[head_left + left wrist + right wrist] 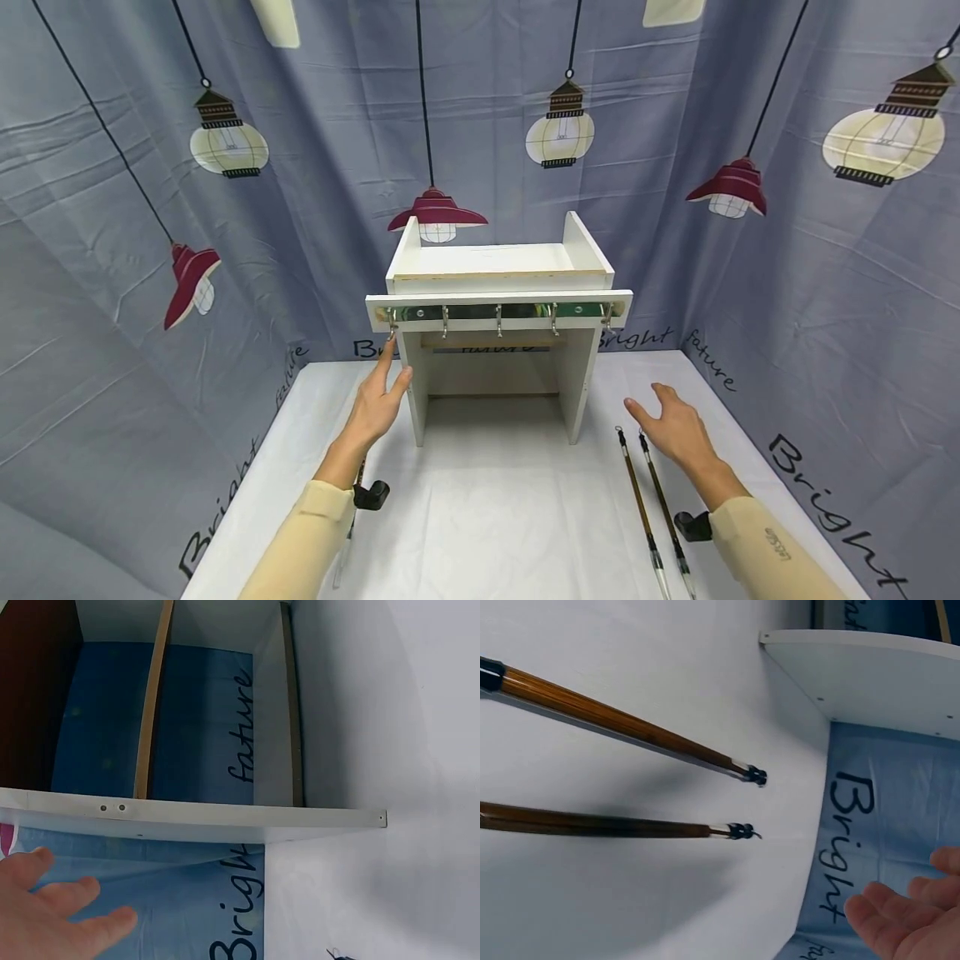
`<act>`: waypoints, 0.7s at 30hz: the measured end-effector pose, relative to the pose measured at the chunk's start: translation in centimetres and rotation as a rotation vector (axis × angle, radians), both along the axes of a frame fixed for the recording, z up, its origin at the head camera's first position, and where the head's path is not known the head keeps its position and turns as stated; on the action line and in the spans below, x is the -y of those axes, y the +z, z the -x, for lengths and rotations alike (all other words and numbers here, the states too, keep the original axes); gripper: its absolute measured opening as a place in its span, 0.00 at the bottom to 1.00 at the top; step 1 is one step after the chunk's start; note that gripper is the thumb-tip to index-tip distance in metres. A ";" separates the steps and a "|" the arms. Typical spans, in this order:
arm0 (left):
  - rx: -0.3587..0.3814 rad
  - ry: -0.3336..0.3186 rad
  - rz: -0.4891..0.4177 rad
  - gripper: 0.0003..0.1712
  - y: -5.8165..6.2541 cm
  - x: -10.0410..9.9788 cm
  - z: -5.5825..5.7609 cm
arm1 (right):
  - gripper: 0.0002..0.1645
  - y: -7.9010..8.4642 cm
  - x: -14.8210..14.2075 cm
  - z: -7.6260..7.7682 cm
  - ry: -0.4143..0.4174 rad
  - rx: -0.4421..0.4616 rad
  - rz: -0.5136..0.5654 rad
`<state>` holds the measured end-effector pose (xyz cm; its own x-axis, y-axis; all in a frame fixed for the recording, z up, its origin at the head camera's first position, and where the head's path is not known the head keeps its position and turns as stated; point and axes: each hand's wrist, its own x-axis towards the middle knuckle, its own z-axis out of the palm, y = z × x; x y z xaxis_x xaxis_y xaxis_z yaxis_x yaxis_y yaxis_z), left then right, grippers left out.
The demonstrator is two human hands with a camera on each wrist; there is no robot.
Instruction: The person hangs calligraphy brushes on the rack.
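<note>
A small white shelf (492, 260) stands on the table, with a rail (480, 312) of several metal hooks across its front. My left hand (373, 406) is raised at the rail's left end, its index fingertip at or just below the leftmost hook (392, 319); contact cannot be told. In the left wrist view, the left hand's fingers (112, 925) are spread beside the shelf's side panel. My right hand (678, 429) hovers right of the shelf, fingers loosely extended, holding nothing. Near it lie two calligraphy brushes, one brown (636, 492) and one darker (663, 504), with loops at their far ends.
Another brush (342, 557) lies on the left, partly hidden under my left forearm. White cloth covers the table (487, 517). A grey-blue curtain (322, 208) printed with lamps encloses the back and sides. The shelf has an open space below the rail.
</note>
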<state>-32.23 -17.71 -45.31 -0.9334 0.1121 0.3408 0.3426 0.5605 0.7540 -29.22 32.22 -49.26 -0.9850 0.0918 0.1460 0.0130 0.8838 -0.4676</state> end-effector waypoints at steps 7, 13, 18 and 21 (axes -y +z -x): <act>-0.017 0.013 -0.042 0.41 -0.2 -0.5 0.2 | 0.58 -1.3 0.0 -0.6 -0.062 0.038 0.021; -0.023 0.018 -0.068 0.39 -0.2 -1.2 0.8 | 0.54 -2.4 0.0 -1.4 -0.122 0.029 0.019; -0.027 0.041 -0.054 0.38 -0.5 -1.4 1.0 | 0.51 -3.5 -0.1 -2.1 -0.147 0.033 0.027; -0.029 0.051 -0.054 0.37 -0.6 -1.6 1.1 | 0.49 -4.1 -0.2 -2.4 -0.153 0.030 0.023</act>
<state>-33.31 -16.10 -45.90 -0.9272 0.0454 0.3718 0.3365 0.5370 0.7736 -26.79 32.47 -53.39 -0.9631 0.2444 0.1129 0.1614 0.8596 -0.4848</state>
